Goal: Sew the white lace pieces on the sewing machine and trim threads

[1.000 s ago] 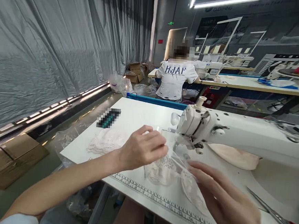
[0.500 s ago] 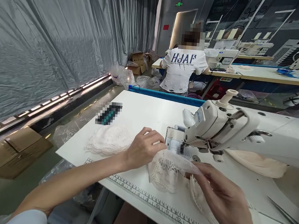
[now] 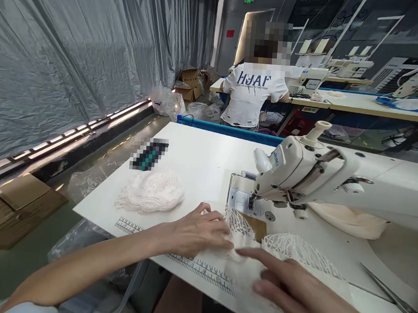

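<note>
White and smooth, one sewing table (image 3: 203, 163) spreads beneath two bare hands. Fingers of the left hand (image 3: 203, 231) are bent and close together, tips pressed down at the edge of the lace piece (image 3: 239, 222); whether they pinch it I cannot tell. On the right hand (image 3: 296, 286), the index finger points straight out, its tip at the same lace, while the lower digits curl apart from it, blurred; I cannot tell whether they grip any cloth. The lace lies flat between the hands, just in front of the sewing machine (image 3: 302, 171), openwork in branching, net-like threads. A second lace section (image 3: 303, 250) fans out past the right hand; whether the two are joined is unclear. One flat brown patch (image 3: 258, 228) shows between them.

Farther out come one rounded, scallop-edged lace pile (image 3: 150, 193), one pixelated dark object (image 3: 149, 154), one soft peach cloth (image 3: 352, 222) beside the machine's arm, and one slim pair of metal scissors (image 3: 392, 291). Beyond, one person in a white shirt (image 3: 253, 95) sits by a creased, silvery-grey curtain (image 3: 94, 46); one brown cardboard box (image 3: 15, 208) stands at left.
</note>
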Demonstrator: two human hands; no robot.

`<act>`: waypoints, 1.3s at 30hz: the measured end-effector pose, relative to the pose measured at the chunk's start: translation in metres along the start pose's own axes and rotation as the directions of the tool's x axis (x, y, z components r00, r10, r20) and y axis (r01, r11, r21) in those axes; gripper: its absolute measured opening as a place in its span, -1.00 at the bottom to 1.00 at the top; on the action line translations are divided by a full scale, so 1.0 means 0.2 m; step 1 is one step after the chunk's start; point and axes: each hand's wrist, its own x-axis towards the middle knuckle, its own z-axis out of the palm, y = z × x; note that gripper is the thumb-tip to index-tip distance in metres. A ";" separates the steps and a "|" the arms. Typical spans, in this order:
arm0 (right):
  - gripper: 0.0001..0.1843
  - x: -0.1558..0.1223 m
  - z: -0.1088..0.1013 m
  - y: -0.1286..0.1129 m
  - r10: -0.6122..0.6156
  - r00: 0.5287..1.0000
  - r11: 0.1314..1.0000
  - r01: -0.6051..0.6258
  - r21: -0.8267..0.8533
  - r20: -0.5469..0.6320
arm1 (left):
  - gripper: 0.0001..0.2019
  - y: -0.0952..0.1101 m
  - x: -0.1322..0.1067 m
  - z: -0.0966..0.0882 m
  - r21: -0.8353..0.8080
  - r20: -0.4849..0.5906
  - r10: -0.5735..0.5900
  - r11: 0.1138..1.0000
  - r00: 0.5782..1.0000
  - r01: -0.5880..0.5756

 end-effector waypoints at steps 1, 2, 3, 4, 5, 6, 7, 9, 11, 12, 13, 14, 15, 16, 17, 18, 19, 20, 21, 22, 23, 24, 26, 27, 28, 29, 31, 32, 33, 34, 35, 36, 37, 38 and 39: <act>-0.57 0.03 0.03 0.01 -0.002 0.999 0.999 0.005 -0.050 0.053 | -0.56 0.00 0.00 0.02 0.050 0.001 -0.006 0.999 1.000 0.006; -0.53 0.05 0.06 0.03 0.000 0.995 0.995 0.011 -0.100 0.102 | -0.60 -0.01 0.00 0.04 0.089 -0.008 -0.017 0.996 1.000 0.018; -0.51 0.07 0.08 0.04 0.005 0.990 0.990 0.015 -0.140 0.139 | -0.65 -0.01 -0.01 0.04 0.122 -0.018 -0.028 0.992 0.999 0.030; -0.49 0.07 0.11 0.06 0.020 0.989 0.985 0.005 -0.173 0.146 | -0.69 -0.02 -0.03 0.04 0.153 -0.027 -0.035 0.988 0.999 0.039; -0.49 0.07 0.13 0.08 0.031 0.987 0.983 -0.001 -0.185 0.160 | -0.73 -0.02 -0.05 0.03 0.187 -0.035 -0.044 0.981 0.998 0.050; -0.48 0.05 0.14 0.09 0.045 0.985 0.983 -0.014 -0.185 0.168 | -0.76 -0.02 -0.06 0.02 0.228 -0.042 -0.058 0.971 0.997 0.066; -0.48 0.04 0.14 0.10 0.062 0.983 0.984 -0.031 -0.177 0.174 | -0.77 -0.02 -0.08 0.01 0.277 -0.056 -0.080 0.956 0.995 0.092; -0.48 0.01 0.12 0.11 0.104 0.977 0.988 -0.079 -0.135 0.186 | -0.76 -0.01 -0.11 -0.01 0.384 -0.120 -0.133 0.907 0.984 0.170; -0.49 0.00 0.05 0.08 0.140 0.968 0.989 -0.129 -0.065 0.208 | -0.72 0.03 -0.12 -0.04 0.438 -0.218 -0.164 0.865 0.962 0.246; -0.49 0.00 0.01 0.06 0.154 0.964 0.988 -0.154 -0.021 0.216 | -0.71 0.06 -0.12 -0.06 0.414 -0.267 -0.164 0.870 0.950 0.267; -0.50 0.01 -0.04 0.02 0.165 0.960 0.984 -0.176 0.032 0.226 | -0.72 0.10 -0.11 -0.07 0.339 -0.304 -0.164 0.902 0.938 0.268; -0.50 0.01 -0.09 -0.01 0.170 0.955 0.976 -0.198 0.093 0.243 | -0.75 0.13 -0.09 -0.08 0.203 -0.322 -0.171 0.948 0.931 0.244; -0.51 0.02 -0.14 -0.06 0.168 0.949 0.962 -0.216 0.166 0.265 | -0.79 0.17 -0.07 -0.09 0.005 -0.316 -0.192 0.979 0.929 0.204; -0.51 0.03 -0.19 -0.10 0.150 0.941 0.938 -0.232 0.259 0.303 | -0.76 0.20 -0.05 -0.09 -0.240 -0.276 -0.225 0.958 0.934 0.160; -0.53 0.04 -0.24 -0.14 0.116 0.931 0.898 -0.247 0.365 0.346 | -0.61 0.23 -0.03 -0.08 -0.496 -0.210 -0.258 0.860 0.943 0.125; -0.55 0.05 -0.28 -0.17 0.077 0.926 0.845 -0.257 0.469 0.368 | -0.42 0.26 -0.01 -0.06 -0.722 -0.128 -0.282 0.684 0.951 0.105; -0.57 0.06 -0.31 -0.20 0.050 0.928 0.788 -0.264 0.557 0.370 | -0.27 0.28 0.01 -0.03 -0.883 -0.041 -0.299 0.457 0.953 0.106; -0.58 0.06 -0.34 -0.21 0.043 0.934 0.737 -0.270 0.620 0.355 | -0.21 0.30 0.03 -0.01 -0.968 0.038 -0.315 0.225 0.948 0.114; -0.59 0.06 -0.35 -0.22 0.059 0.942 0.696 -0.275 0.663 0.329 | -0.22 0.32 0.05 0.02 -0.992 0.108 -0.336 0.023 0.936 0.123; -0.59 0.06 -0.36 -0.22 0.090 0.948 0.666 -0.286 0.689 0.306 | -0.30 0.33 0.06 0.05 -0.985 0.160 -0.372 -0.121 0.914 0.124; -0.59 0.05 -0.35 -0.21 0.128 0.949 0.645 -0.301 0.702 0.289 | -0.41 0.34 0.06 0.07 -0.970 0.197 -0.414 -0.213 0.889 0.116; -0.58 0.03 -0.34 -0.19 0.157 0.945 0.628 -0.320 0.710 0.287 | -0.51 0.35 0.06 0.08 -0.959 0.220 -0.456 -0.263 0.862 0.106; -0.53 0.00 -0.31 -0.15 0.199 0.929 0.598 -0.368 0.712 0.313 | -0.64 0.36 0.03 0.09 -0.954 0.229 -0.516 -0.286 0.826 0.086; -0.50 -0.02 -0.28 -0.14 0.213 0.917 0.592 -0.395 0.703 0.336 | -0.67 0.37 0.02 0.08 -0.954 0.232 -0.525 -0.285 0.819 0.088; -0.48 -0.03 -0.25 -0.12 0.222 0.904 0.590 -0.422 0.688 0.365 | -0.68 0.37 0.00 0.07 -0.955 0.239 -0.525 -0.279 0.817 0.100; -0.47 -0.05 -0.22 -0.11 0.223 0.891 0.591 -0.446 0.673 0.394 | -0.68 0.37 -0.02 0.06 -0.955 0.252 -0.515 -0.271 0.819 0.123; -0.49 -0.07 -0.17 -0.11 0.207 0.878 0.591 -0.464 0.659 0.432 | -0.67 0.38 -0.05 0.05 -0.946 0.299 -0.463 -0.261 0.834 0.194; -0.52 -0.07 -0.15 -0.11 0.195 0.878 0.590 -0.461 0.663 0.437 | -0.64 0.39 -0.06 0.05 -0.937 0.330 -0.426 -0.260 0.842 0.235; -0.53 -0.08 -0.14 -0.11 0.183 0.882 0.589 -0.453 0.670 0.435 | -0.62 0.40 -0.06 0.05 -0.925 0.363 -0.391 -0.260 0.846 0.276; -0.55 -0.08 -0.13 -0.12 0.175 0.887 0.589 -0.443 0.676 0.428 | -0.61 0.41 -0.07 0.05 -0.914 0.392 -0.363 -0.259 0.845 0.313; -0.56 -0.08 -0.12 -0.12 0.173 0.891 0.592 -0.435 0.679 0.420 | -0.63 0.42 -0.07 0.05 -0.907 0.411 -0.353 -0.253 0.841 0.337; -0.57 -0.08 -0.12 -0.12 0.176 0.892 0.597 -0.433 0.676 0.416 | -0.65 0.43 -0.07 0.05 -0.906 0.417 -0.363 -0.241 0.833 0.349; -0.56 -0.08 -0.12 -0.13 0.180 0.890 0.601 -0.436 0.670 0.418 | -0.66 0.43 -0.07 0.05 -0.907 0.417 -0.383 -0.230 0.824 0.352; -0.56 -0.09 -0.12 -0.13 0.183 0.887 0.603 -0.442 0.664 0.424 | -0.68 0.44 -0.08 0.06 -0.911 0.411 -0.404 -0.220 0.817 0.350; -0.54 -0.09 -0.11 -0.12 0.187 0.884 0.603 -0.449 0.660 0.429 | -0.70 0.45 -0.08 0.06 -0.915 0.403 -0.419 -0.211 0.814 0.345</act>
